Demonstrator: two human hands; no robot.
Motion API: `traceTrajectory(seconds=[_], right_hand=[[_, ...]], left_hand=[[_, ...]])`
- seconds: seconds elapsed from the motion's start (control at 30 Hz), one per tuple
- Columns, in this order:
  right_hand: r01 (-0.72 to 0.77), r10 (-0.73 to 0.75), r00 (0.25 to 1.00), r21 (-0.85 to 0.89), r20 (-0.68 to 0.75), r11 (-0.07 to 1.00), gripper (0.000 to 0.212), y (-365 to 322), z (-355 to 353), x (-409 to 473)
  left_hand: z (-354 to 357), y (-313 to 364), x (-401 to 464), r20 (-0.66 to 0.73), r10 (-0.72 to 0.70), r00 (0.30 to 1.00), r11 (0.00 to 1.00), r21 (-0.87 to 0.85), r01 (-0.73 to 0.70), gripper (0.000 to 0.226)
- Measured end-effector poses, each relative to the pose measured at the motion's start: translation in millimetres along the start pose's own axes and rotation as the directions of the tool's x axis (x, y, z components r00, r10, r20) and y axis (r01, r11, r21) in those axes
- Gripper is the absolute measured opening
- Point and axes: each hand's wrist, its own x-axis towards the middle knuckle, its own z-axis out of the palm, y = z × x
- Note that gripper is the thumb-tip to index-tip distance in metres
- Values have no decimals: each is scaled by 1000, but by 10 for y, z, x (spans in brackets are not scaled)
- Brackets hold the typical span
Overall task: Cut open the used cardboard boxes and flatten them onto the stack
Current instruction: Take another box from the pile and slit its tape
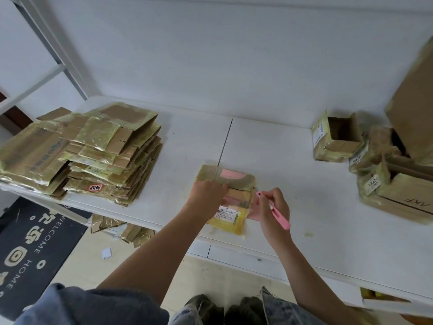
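Observation:
A small taped cardboard box with pink patches and a white shipping label lies near the front edge of the white table. My left hand rests on top of it, fingers curled over its middle flaps. My right hand grips a pink cutter like a pen, its tip at the box's right edge. A tall stack of flattened boxes lies on the table's left end.
Several unflattened boxes are piled at the right end, a large one leaning above them. Cardboard scraps lie on the floor under the table beside a dark doormat. A metal shelf frame stands at the left.

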Motion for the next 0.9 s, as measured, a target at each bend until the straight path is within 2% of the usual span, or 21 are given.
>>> traceTrajectory(seconds=[0.13,0.27,0.43,0.57,0.63,0.77,0.83,0.9], right_hand=[[43,-43,999,-10,7,999,14,-44,-27,-133],[91,-88,996,-121,28,989,31,-56,-58,-255],[105,-82,982,-132,170,986,26,-111,-225,-256],[68,-67,997,-42,24,997,14,-165,-299,74],[59,-57,998,-77,28,995,9,-213,-209,280],[57,-41,991,-121,131,991,11,-263,17,536],[115,-95,988,-170,123,979,10,-251,90,483],[181,-168,983,-217,75,959,10,-185,156,289]], left_hand=[[5,2,-10,-2,7,1000,1000,15,-7,40],[-15,17,-37,21,-7,1000,999,48,6,46],[-2,55,-78,8,2,1000,1000,32,-3,48],[61,172,-144,110,-2,994,992,122,-12,72],[65,192,-176,118,0,993,989,146,-18,73],[37,54,-212,37,54,998,998,40,-55,64],[26,-111,-270,21,58,998,998,-28,-58,65],[-13,-307,-333,71,-40,997,957,-283,59,67]])
